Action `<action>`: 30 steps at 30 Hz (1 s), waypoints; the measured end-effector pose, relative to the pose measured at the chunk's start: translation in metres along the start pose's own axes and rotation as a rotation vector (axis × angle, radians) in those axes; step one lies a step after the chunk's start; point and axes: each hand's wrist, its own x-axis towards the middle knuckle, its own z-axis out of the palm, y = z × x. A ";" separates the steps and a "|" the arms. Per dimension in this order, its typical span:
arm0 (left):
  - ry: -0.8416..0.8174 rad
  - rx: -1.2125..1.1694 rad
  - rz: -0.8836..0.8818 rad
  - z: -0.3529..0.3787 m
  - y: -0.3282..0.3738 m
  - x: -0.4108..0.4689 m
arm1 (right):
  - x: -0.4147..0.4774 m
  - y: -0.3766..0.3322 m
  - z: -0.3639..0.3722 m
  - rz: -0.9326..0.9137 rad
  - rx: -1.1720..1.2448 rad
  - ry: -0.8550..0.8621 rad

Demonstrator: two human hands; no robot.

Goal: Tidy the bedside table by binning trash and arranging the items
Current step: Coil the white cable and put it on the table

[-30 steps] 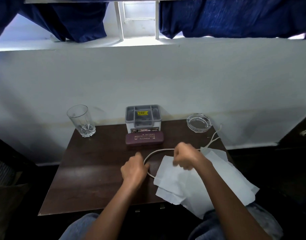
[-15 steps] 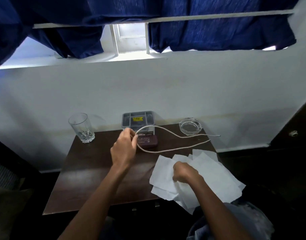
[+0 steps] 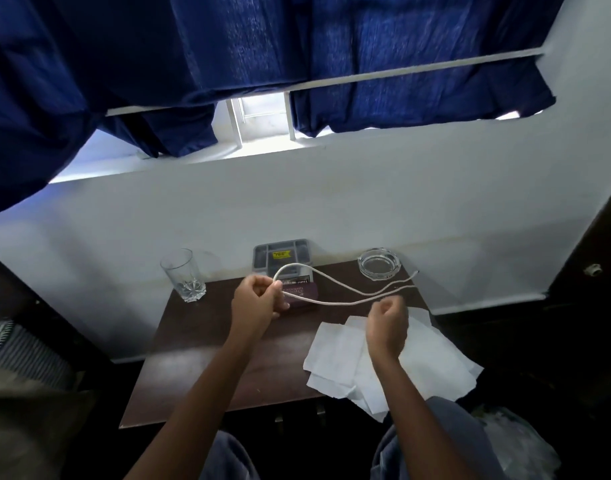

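Left hand point(image 3: 259, 301) pinched on looped white cord point(image 3: 349, 289), right hand point(image 3: 387, 323) fisted

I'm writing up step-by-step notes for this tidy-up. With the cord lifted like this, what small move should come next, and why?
Probably another fold: bring the right hand across to the left hand, doubling the white cord again. The left hand pinches a loop above the table, but two long strands trail toward the ashtray, so the cord isn't yet a compact bundle.

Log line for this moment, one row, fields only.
left hand: pinching looped cord, raised | right hand: closed on cord | tissues: loose on table | glass: upright
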 end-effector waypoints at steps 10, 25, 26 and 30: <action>-0.166 -0.307 -0.039 0.009 0.057 -0.032 | -0.065 -0.078 -0.019 -0.920 -0.377 -0.236; -0.320 -0.210 0.087 -0.004 0.133 -0.047 | -0.058 -0.227 -0.101 -1.288 -0.112 -0.084; -0.321 -0.182 0.098 -0.004 0.136 -0.049 | -0.066 -0.239 -0.105 -1.324 -0.085 -0.073; -0.326 -0.092 0.199 -0.006 0.142 -0.055 | -0.094 -0.276 -0.121 -1.427 0.021 -0.015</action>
